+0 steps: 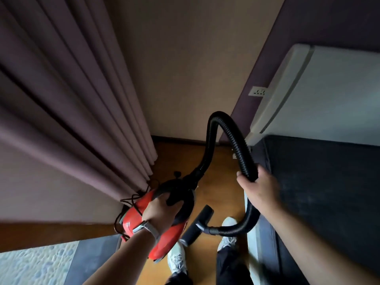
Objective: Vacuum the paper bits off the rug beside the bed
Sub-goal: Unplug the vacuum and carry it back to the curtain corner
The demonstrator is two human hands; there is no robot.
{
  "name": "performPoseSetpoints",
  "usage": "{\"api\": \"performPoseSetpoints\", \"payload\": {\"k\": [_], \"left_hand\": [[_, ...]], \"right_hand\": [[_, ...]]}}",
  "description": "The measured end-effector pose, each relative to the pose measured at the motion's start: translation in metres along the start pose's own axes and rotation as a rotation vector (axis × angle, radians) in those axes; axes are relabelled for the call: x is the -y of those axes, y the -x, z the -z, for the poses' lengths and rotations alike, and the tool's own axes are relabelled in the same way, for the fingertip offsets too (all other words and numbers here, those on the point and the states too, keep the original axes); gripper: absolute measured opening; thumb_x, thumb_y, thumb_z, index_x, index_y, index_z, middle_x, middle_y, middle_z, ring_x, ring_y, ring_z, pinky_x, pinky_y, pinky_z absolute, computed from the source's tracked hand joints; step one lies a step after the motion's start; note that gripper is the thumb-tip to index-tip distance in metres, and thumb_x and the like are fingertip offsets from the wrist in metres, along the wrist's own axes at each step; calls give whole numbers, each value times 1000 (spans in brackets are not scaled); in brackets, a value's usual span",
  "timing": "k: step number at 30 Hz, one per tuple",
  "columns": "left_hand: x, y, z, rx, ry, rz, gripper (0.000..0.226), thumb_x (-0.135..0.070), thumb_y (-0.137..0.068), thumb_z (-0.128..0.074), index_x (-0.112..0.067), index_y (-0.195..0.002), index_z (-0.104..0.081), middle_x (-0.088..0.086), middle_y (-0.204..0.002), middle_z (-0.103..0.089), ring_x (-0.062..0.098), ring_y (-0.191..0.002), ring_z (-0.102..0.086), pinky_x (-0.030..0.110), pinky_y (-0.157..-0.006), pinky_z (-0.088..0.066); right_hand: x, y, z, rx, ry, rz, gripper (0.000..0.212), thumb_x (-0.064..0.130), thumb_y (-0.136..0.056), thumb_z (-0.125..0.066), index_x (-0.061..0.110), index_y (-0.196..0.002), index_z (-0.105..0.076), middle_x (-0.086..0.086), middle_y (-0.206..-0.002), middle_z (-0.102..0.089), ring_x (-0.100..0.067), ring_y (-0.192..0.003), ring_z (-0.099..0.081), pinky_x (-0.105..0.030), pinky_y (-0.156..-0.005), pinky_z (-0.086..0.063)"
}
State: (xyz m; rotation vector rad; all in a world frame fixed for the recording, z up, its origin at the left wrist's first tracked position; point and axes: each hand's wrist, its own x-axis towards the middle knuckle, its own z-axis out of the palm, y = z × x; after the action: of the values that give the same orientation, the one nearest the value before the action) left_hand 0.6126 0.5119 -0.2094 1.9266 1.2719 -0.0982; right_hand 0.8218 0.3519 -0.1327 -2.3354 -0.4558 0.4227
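Nearest us, below both hands, two pale shoes [176,261] stand on the wood floor [224,167]. Down and to the left of the left hand [162,210] we see what looks like the rug [30,264], pale and patterned with a grey border, well apart from the nozzle [198,225].

The left hand, with a watch [146,228] on its wrist, curls its fingers round the black handle on top of the red vacuum [133,219] and holds it. A black cord [127,204] is wound loosely round the body just left of that hand. Between the two hands and a little lower, the nozzle hangs tilted at the end of the hose [226,128], above the shoes.

The right hand [259,188] wraps fingers and thumb round the hose. From the vacuum's front the hose rises beyond the left hand, arches over, comes down into the right hand, then loops under it to the nozzle.

To the right of the right hand lies the dark bed [329,192]. Beyond it we see a white headboard [329,89] and, just beside that, a socket [257,91]. Beyond and left of the left hand, the curtain [72,99] falls in folds to the floor. Farthest off stands a beige wall [185,68].
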Motion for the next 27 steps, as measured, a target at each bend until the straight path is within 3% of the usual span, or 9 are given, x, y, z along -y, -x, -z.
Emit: {"api": "performPoseSetpoints", "payload": {"k": [4,8,12,15,17,22,27], "left_hand": [[-10,-42,-23,24,78,62,38,-50,-82,-68,-27,-112,-66,0,-89,-71,23,-82,-66,36,-70,-55],[-10,-93,-69,13,138,139,38,-53,-79,-67,-24,-104,-67,0,-88,-71,25,-84,-66,37,-73,-55],[5,-161,-124,-19,164,167,39,-51,-82,-68,-24,-111,-66,1,-98,-71,25,-91,-65,35,-78,-52],[23,-206,-170,-26,203,151,40,-49,-84,-68,-27,-116,-64,-2,-103,-69,22,-95,-64,34,-83,-52],[35,-235,-202,-31,240,137,37,-48,-86,-67,-28,-117,-63,-4,-103,-68,20,-96,-63,33,-83,-51],[68,-309,-280,-81,202,94,32,-50,-87,-64,-27,-110,-64,-3,-95,-71,21,-91,-66,32,-77,-52],[98,-365,-340,-87,248,55,31,-51,-89,-62,-34,-114,-61,-6,-99,-70,14,-89,-65,21,-62,-45]], "right_hand": [[-12,-52,-20,73,-3,-28,21,32,-83,-74,19,-84,-57,2,-65,-60,-9,-55,-57,-15,-40,-34],[-40,-117,-57,174,12,-14,22,33,-82,-73,19,-89,-58,0,-70,-61,-13,-59,-58,-24,-46,-34],[-78,-180,-102,232,30,26,23,36,-82,-72,19,-89,-57,2,-69,-60,-15,-57,-58,-21,-46,-36],[-100,-219,-130,244,77,126,21,38,-84,-69,24,-90,-56,8,-71,-60,-2,-59,-56,-13,-42,-36],[-117,-243,-149,238,82,196,18,38,-85,-69,27,-92,-56,10,-70,-59,0,-59,-56,-12,-43,-35],[-171,-287,-198,240,109,313,18,40,-86,-68,27,-91,-56,6,-67,-61,-7,-58,-60,-27,-49,-45],[-227,-328,-254,251,182,412,21,44,-86,-66,28,-94,-55,7,-67,-60,-6,-57,-59,-26,-47,-42]]}}
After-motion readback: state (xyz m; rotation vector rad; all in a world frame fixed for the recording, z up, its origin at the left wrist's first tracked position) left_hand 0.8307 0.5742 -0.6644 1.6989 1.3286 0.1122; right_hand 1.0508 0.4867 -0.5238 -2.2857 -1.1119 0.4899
